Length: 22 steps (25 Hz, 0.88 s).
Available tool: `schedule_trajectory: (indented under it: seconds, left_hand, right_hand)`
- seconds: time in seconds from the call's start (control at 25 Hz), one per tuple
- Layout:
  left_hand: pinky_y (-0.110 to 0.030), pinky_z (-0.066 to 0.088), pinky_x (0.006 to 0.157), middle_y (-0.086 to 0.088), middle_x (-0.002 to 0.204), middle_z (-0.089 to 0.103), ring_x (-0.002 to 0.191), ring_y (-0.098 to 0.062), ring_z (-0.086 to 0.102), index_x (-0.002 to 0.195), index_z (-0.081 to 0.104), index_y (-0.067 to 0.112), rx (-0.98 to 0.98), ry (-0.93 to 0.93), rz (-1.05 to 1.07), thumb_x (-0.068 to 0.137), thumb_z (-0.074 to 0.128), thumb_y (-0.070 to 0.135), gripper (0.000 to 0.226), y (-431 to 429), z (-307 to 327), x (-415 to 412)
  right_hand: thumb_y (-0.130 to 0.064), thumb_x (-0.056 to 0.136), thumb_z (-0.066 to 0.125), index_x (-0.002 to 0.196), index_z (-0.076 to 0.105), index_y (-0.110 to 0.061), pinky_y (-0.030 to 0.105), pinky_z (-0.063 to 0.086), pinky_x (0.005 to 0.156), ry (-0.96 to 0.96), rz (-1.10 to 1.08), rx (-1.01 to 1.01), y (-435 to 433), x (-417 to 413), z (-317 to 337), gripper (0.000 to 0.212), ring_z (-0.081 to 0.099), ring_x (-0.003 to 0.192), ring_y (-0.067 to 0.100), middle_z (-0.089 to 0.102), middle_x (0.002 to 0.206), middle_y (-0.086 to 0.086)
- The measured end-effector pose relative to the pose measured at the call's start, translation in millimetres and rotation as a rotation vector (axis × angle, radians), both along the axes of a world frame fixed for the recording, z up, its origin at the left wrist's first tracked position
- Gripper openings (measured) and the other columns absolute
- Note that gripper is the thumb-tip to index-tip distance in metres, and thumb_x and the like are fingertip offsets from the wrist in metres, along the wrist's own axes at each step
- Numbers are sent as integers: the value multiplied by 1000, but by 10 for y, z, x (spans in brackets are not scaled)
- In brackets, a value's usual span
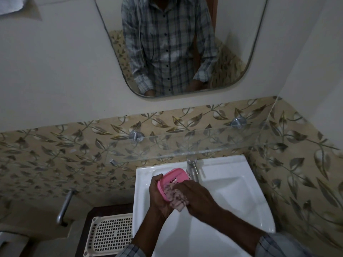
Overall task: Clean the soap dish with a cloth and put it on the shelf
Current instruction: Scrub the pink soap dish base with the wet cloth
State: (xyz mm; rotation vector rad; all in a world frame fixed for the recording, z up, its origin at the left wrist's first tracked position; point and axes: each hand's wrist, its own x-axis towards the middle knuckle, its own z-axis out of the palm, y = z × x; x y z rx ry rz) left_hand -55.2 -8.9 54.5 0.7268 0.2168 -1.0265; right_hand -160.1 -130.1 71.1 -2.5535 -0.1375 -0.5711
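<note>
The person's two forearms are reaching in from the bottom edge, and the frame is cutting off their checked sleeves. The left hand (157,194) is gripping the pink soap dish (172,177) from its left side with fingers curled round the rim. It is holding the dish tilted above the white sink (228,204), clear of the bowl. The right hand (196,198) is bunching a patterned cloth (177,200) in curled fingers and pressing it into the near end of the dish.

The wiping step is under way, I judge, and the placing has not begun. The next move is probably calling for turning the dish so the cloth reaches the far end and the underside. After that comes lifting it past the tap (193,168) and setting it flat on the glass shelf (185,145) just behind. That shelf is transparent and its front edge is faint, so placing will be needing care.

The cloth and right hand are covering the near half of the dish, and its underside is facing away. The dim light and slight blur are making it impossible to tell whether the dish is wet or dirty. Farther off, the mirror (115,58) is showing only a checked shirt.
</note>
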Motion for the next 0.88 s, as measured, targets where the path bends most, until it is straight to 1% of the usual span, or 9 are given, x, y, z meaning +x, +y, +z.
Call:
schedule_trajectory:
  seconds: [0.08,0.12,0.24,0.32,0.4,0.48,0.6,0.72,0.88]
  left_hand:
    - [-48,51,97,-25,107,66,100,-41,64,117,65,-6,3,23,37,75,61,48,69,-19,-29,-36]
    - [-48,51,96,-25,105,66,99,-41,64,117,65,-6,-8,24,46,75,61,49,69,0,-55,-42]
    - [-48,55,88,-31,110,68,96,-43,68,120,67,-8,12,18,53,74,59,47,72,79,-107,-21]
    - [-47,54,87,-31,111,68,95,-42,68,120,67,-7,49,-14,67,73,60,45,71,62,-90,-7]
    - [-42,57,82,-26,95,73,85,-36,72,102,76,-3,99,-122,66,68,65,48,63,-15,-97,-39]
    - [-32,60,70,-15,77,74,73,-24,73,82,79,6,166,-209,110,68,66,53,50,-70,-104,-99]
    - [-28,61,71,-14,93,78,88,-20,75,101,75,7,256,-287,129,88,44,59,62,-69,-108,-57]
    - [-33,61,76,-20,108,75,101,-27,73,119,67,6,281,-326,48,98,33,58,66,-73,-19,-27]
    - [-32,62,71,-15,86,77,81,-24,76,96,72,0,249,-326,-73,82,55,48,53,-120,33,-91]
  right_hand:
    - [-3,66,67,120,67,-13,35,58,84,56,-79,253,319,-29,-14,55,66,98,24,69,110,6]
    - [1,63,67,118,68,-14,34,58,84,70,-34,267,293,-9,26,57,66,97,23,69,109,5]
    - [5,59,79,98,75,-8,36,57,86,-1,142,-103,-222,64,198,41,69,89,26,73,97,9]
    - [-1,71,78,93,76,-9,36,57,87,36,70,-140,-288,34,244,23,68,89,27,74,94,9]
    - [-6,68,72,100,76,-14,31,57,84,73,-105,107,59,13,180,34,70,90,25,76,98,5]
    - [-17,75,63,102,75,-22,29,57,81,179,-345,525,430,123,318,30,70,92,16,77,98,-3]
    - [-18,83,70,111,69,-17,31,59,81,251,-401,790,417,227,357,28,70,96,14,74,103,-1]
    - [-22,78,80,124,59,-14,23,54,90,228,-207,632,253,66,314,51,64,106,10,68,115,-3]
    - [-32,75,76,114,60,-14,27,54,80,13,-292,262,212,3,72,46,64,93,19,67,103,2]
